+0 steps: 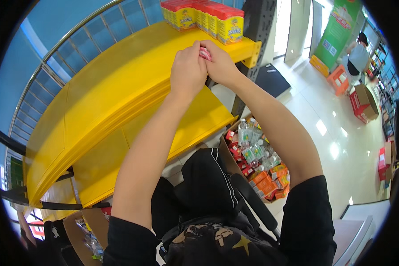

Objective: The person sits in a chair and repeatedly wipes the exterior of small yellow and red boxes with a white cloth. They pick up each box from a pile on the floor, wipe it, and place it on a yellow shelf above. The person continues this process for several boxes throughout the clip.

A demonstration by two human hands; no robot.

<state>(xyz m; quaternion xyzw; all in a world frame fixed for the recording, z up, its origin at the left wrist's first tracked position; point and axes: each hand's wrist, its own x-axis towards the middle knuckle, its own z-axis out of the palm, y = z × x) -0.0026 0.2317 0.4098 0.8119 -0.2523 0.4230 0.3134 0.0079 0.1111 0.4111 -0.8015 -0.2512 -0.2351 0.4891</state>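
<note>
My left hand (187, 68) and my right hand (221, 63) meet above the front edge of a yellow metal shelf (119, 96). Both close around a small red-and-white item (205, 54); only its top shows between the thumbs, so its kind is unclear. Just beyond my fingers, a block of yellow drink cartons with red tops (231, 30) stands upright in rows at the shelf's right end. A lower yellow shelf board (199, 123) runs beneath my forearms.
A cardboard box (227, 149) of plastic bottles and cartons stands right of my knees; another box (93, 222) is at lower left. A wire rail (86, 33) backs the shelf beside a dark post (257, 23). A person (357, 56) is near an orange stool (339, 79).
</note>
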